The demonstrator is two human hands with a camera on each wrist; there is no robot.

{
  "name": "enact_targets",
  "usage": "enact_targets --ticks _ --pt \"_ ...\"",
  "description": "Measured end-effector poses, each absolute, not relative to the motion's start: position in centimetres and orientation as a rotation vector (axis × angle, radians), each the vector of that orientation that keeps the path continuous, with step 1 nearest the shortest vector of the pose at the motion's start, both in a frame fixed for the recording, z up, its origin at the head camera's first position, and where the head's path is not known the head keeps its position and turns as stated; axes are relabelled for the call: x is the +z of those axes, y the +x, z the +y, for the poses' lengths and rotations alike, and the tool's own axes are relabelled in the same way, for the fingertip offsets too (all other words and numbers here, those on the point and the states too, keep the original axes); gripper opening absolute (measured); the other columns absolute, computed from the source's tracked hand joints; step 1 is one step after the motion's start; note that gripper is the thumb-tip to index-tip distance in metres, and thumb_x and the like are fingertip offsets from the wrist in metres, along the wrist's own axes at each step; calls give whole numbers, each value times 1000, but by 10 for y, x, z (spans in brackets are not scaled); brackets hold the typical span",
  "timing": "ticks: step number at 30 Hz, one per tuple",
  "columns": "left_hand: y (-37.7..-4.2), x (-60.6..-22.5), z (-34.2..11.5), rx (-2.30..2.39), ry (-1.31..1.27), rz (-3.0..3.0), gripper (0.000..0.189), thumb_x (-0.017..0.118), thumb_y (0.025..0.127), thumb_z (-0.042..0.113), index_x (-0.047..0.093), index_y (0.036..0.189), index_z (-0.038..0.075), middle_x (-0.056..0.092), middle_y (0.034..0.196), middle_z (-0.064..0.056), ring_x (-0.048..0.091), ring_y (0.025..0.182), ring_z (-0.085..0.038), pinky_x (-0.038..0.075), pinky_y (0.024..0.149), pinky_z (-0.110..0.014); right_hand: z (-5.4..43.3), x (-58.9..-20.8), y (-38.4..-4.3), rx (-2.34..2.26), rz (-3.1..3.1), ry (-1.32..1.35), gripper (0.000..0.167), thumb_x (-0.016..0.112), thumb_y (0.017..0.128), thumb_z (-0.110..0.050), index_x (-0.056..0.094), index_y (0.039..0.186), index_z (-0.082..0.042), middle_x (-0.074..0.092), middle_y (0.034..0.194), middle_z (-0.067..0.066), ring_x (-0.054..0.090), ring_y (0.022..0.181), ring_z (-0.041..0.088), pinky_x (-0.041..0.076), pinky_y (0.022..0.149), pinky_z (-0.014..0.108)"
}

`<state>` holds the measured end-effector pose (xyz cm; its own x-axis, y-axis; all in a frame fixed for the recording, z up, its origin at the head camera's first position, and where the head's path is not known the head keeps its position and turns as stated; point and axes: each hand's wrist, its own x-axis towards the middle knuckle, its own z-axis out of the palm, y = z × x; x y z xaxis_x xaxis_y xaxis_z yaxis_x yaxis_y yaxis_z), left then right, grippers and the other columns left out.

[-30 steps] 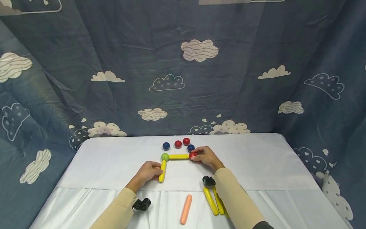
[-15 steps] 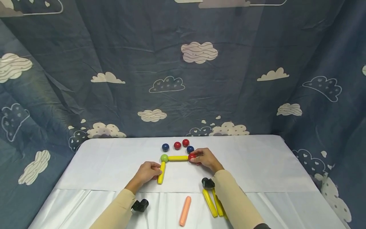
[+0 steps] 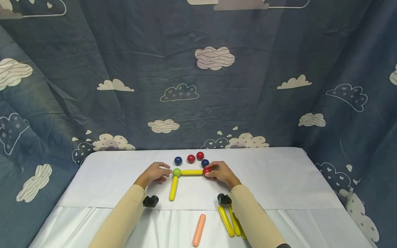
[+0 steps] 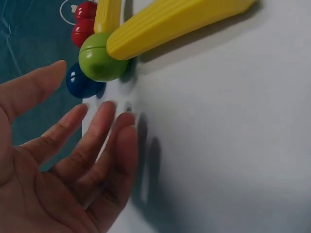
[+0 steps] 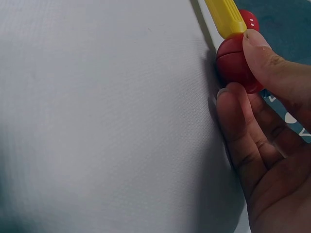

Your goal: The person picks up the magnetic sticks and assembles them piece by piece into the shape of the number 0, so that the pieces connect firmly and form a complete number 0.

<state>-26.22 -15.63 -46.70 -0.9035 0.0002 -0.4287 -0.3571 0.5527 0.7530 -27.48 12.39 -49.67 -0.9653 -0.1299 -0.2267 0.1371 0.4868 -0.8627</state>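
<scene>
My right hand (image 3: 221, 173) pinches a red ball (image 5: 233, 60) between thumb and fingers. That ball sits at the right end of a yellow stick (image 3: 191, 172), whose left end meets a green ball (image 3: 176, 172). A second yellow stick (image 3: 173, 188) runs from the green ball toward the near side, lying on the white cloth. Just left of the green ball is my left hand (image 3: 155, 172), its fingers spread and holding nothing. In the left wrist view those fingers stand apart from the green ball (image 4: 99, 58), palm facing the camera.
Behind the joined pieces lie two blue balls, one on the left (image 3: 178, 161) and one (image 3: 205, 163) close to my right fingers, plus two red balls (image 3: 191, 158). An orange stick (image 3: 199, 230) lies nearer. Several yellow sticks (image 3: 226, 221) lie partly under my right forearm.
My left hand has let go of the near yellow stick and moved away from me, up beside the green ball. The right hand keeps its pinch on the red ball.
</scene>
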Motion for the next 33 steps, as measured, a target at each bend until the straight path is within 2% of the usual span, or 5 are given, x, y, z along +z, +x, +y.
enact_targets --ticks 15,21,25,29,33 --pt "-306 -474 -142 1479 -266 2459 50 75 85 19 55 130 14 55 112 -9 51 85 -19 44 68 -29 124 -498 -277 -1442 2463 33 32 79 78 -7 70 108 -7 63 99 8 58 76 18 51 63 25" --pt "-311 -479 -138 1474 -249 2474 49 76 83 15 57 129 13 56 114 -11 52 99 -25 44 83 -37 125 -498 -278 -1463 2449 7 31 79 78 -6 70 108 -6 64 98 8 58 76 18 51 63 25" --pt "-313 -480 -132 1387 -208 2500 49 78 82 19 59 126 14 57 117 -13 52 107 -28 41 92 -43 127 -498 -277 -1470 2452 10 31 79 78 -6 70 108 -6 63 98 8 58 78 18 52 63 25" --pt "-315 -480 -126 1259 -160 2543 48 80 80 28 60 121 12 58 117 -15 53 105 -29 43 91 -44 128 -497 -277 -1474 2463 5 31 79 78 -4 70 108 -4 63 97 9 58 76 19 51 61 25" --pt "-315 -481 -127 1160 -139 2593 44 78 82 26 61 120 10 59 113 -15 53 102 -29 43 90 -43 126 -498 -277 -1480 2454 -9 32 79 77 -4 70 108 -3 64 96 9 58 74 18 51 61 25"
